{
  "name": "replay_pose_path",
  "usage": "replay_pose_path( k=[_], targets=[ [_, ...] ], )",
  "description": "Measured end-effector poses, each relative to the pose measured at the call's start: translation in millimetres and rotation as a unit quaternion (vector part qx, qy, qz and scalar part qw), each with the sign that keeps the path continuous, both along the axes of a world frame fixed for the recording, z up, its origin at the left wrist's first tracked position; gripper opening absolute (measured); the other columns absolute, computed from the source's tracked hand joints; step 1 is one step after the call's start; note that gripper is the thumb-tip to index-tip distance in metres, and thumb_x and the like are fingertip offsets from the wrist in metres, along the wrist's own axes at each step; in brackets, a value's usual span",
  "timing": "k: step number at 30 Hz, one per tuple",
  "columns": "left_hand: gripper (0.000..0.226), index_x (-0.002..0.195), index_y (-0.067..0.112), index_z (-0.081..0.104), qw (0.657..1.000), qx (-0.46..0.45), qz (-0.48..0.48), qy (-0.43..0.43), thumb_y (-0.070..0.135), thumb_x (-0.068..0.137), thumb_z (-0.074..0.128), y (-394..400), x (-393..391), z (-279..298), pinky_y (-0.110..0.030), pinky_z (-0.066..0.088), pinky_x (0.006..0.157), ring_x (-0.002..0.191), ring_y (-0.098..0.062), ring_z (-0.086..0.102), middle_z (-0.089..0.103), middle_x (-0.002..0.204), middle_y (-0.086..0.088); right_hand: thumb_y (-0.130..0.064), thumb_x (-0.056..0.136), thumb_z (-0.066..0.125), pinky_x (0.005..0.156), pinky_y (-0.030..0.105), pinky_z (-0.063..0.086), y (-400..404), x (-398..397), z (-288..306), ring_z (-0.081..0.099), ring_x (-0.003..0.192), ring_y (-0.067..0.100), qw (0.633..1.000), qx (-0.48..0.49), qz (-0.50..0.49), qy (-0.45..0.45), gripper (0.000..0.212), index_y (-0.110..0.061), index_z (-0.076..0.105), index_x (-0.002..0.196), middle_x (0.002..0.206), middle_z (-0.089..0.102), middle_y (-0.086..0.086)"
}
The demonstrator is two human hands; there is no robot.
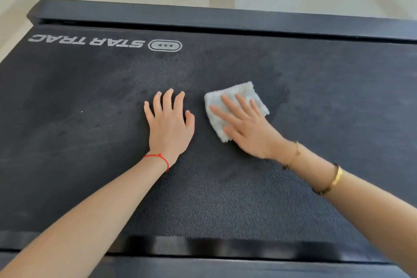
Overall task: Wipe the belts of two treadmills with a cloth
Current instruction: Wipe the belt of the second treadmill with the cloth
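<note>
Pale floor lies beyond the dark textured treadmill belt [225, 198]. Head view: right hand [246, 128] presses flat, fingers straight, on the folded white cloth [239, 95] mid-belt. Left hand [170, 126] rests spread just beside it. Cloth judged soft, light; best held flat under the palm.
</note>
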State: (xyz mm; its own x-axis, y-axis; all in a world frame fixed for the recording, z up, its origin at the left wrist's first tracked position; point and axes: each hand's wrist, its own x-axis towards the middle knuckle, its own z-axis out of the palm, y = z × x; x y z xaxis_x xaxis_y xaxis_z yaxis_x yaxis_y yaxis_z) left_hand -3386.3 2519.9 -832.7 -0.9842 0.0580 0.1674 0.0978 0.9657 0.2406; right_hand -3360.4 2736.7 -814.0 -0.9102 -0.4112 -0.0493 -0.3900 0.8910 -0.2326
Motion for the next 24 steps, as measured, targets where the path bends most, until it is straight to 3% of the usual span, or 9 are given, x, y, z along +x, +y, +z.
replay_pose_path(
  k=[3,8,11,14,19,22,24],
  targets=[
    [0.05,0.147,0.017,0.041,1.0,0.015,-0.002,0.003,0.03,0.098,0.041,-1.1,1.3,-0.2,-0.058,0.012,0.119,0.146,-0.033,0.024,0.036,0.154,-0.008,-0.037,0.106,0.023,0.12,0.042,-0.01,20.2,19.4,1.1,-0.012,0.15,0.02,1.0,-0.002,-0.01,-0.017,0.051,-0.044,0.008,0.153,0.164,-0.004,-0.009],
    [0.05,0.148,0.017,0.04,1.0,0.02,-0.007,0.003,0.03,0.099,0.039,-2.2,1.7,0.1,-0.058,0.011,0.12,0.147,-0.033,0.022,0.034,0.156,-0.009,-0.032,0.106,0.025,0.119,0.049,-0.002,26.8,15.7,5.0,-0.004,0.151,0.031,0.985,0.03,-0.168,-0.012,0.051,-0.038,0.011,0.155,0.165,-0.001,-0.001],
    [0.05,0.147,0.017,0.041,1.0,0.023,-0.007,0.008,0.029,0.098,0.041,-0.6,2.3,-0.2,-0.059,0.012,0.119,0.146,-0.034,0.023,0.035,0.155,-0.009,-0.033,0.105,0.023,0.118,0.052,0.001,-9.4,52.9,2.9,-0.001,0.15,0.036,0.993,0.062,-0.104,0.013,0.053,-0.035,0.008,0.156,0.165,-0.001,0.003],
    [0.05,0.146,0.018,0.042,1.0,0.03,-0.004,0.008,0.029,0.097,0.042,-0.9,1.5,-2.0,-0.059,0.012,0.119,0.146,-0.034,0.023,0.036,0.154,-0.009,-0.037,0.101,0.022,0.121,0.051,-0.002,-51.5,114.1,-1.0,-0.002,0.15,0.035,1.0,0.025,0.015,0.009,0.055,-0.037,0.009,0.155,0.165,0.002,0.001],
    [0.05,0.148,0.019,0.039,0.999,0.031,-0.016,0.013,0.031,0.1,0.04,-5.7,2.0,-5.0,-0.057,0.01,0.12,0.148,-0.032,0.021,0.034,0.156,-0.008,-0.04,0.104,0.021,0.122,0.041,-0.009,-48.6,133.6,-1.3,-0.008,0.151,0.024,0.999,-0.002,0.046,0.005,0.051,-0.041,0.01,0.154,0.165,0.001,-0.006],
    [0.051,0.149,0.019,0.039,0.999,0.028,-0.016,0.012,0.032,0.1,0.039,-6.5,1.4,-5.7,-0.057,0.01,0.121,0.148,-0.032,0.021,0.033,0.157,-0.008,-0.034,0.106,0.027,0.121,0.046,0.0,-10.9,102.5,1.2,0.003,0.151,0.032,0.997,0.048,-0.055,0.019,0.051,-0.036,0.014,0.155,0.165,0.003,0.001],
    [0.051,0.149,0.019,0.039,0.999,0.027,-0.015,0.01,0.032,0.1,0.038,-5.9,0.6,-6.0,-0.058,0.01,0.12,0.147,-0.033,0.021,0.033,0.157,-0.009,-0.034,0.106,0.026,0.121,0.047,-0.001,11.1,85.0,6.2,-0.001,0.151,0.032,0.987,0.035,-0.154,-0.004,0.051,-0.038,0.012,0.154,0.165,0.0,0.0]
  ],
)
